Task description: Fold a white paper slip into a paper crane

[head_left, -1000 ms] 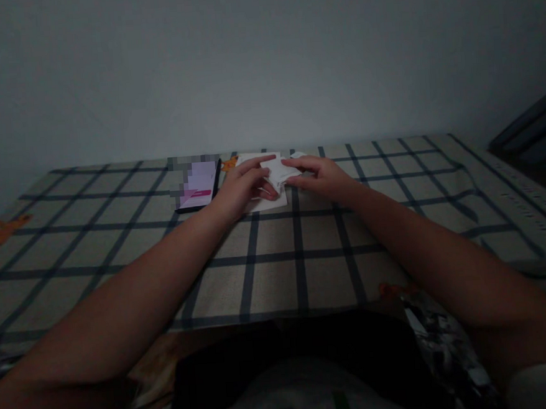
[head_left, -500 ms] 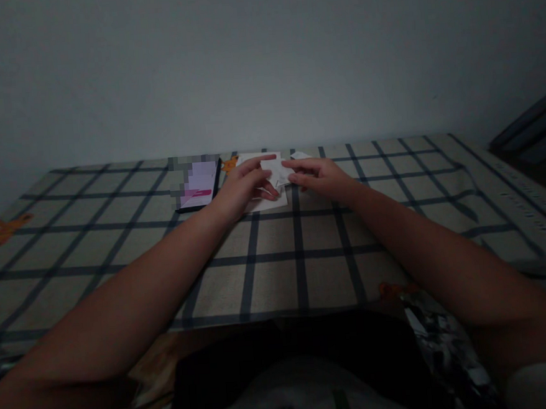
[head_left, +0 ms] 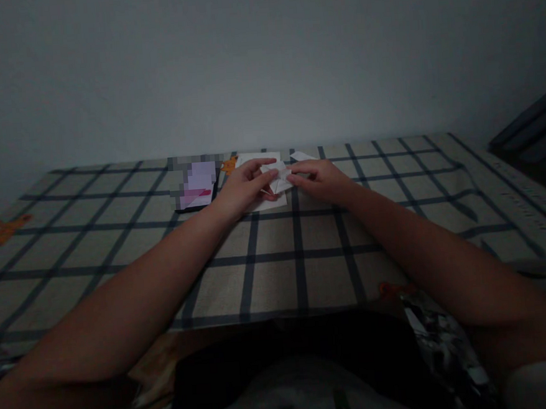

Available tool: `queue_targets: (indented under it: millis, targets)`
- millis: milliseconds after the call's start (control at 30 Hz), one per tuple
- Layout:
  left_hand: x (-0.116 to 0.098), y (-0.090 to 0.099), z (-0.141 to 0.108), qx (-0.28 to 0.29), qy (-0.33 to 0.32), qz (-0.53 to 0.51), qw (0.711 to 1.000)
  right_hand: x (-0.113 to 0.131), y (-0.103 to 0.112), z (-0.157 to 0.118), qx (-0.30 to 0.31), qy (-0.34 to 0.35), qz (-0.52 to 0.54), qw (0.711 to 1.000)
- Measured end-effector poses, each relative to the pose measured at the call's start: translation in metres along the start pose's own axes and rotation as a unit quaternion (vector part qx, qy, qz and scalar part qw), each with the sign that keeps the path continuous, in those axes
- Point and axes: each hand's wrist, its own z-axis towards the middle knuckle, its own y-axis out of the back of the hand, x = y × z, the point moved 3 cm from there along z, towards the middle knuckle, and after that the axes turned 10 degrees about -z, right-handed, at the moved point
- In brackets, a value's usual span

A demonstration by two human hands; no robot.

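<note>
Beside a phone (head_left: 200, 181), partly hiding a white sheet (head_left: 277, 202), the left hand (head_left: 247, 184) and right hand (head_left: 325, 179) pinch a folded paper (head_left: 281, 182).

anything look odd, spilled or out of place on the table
Nothing looks spilled. The phone has blocky pixels over its left and upper parts, likely image masking rather than damage. The checked tablecloth looks slightly rumpled toward the right, where its pattern bends. The held white paper seems fine.
</note>
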Motion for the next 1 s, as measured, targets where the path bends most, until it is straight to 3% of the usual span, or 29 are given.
queue_targets:
  millis: [267,600,833,1000]
  targets:
    - [0.008,0.003,0.003,0.012,0.023,-0.007,1.000,-0.003,-0.001,0.002,-0.077,0.075,-0.077,0.991]
    - [0.001,-0.004,-0.002,0.005,0.033,0.044,0.998,0.006,0.003,0.003,-0.042,0.012,-0.083,0.996]
    - [-0.001,-0.004,-0.005,-0.016,0.045,0.039,0.998,0.009,0.001,0.001,-0.033,0.078,-0.079,0.993]
    - [0.000,-0.003,-0.005,-0.028,0.035,0.009,0.999,0.007,0.001,0.000,-0.050,0.069,-0.063,0.994]
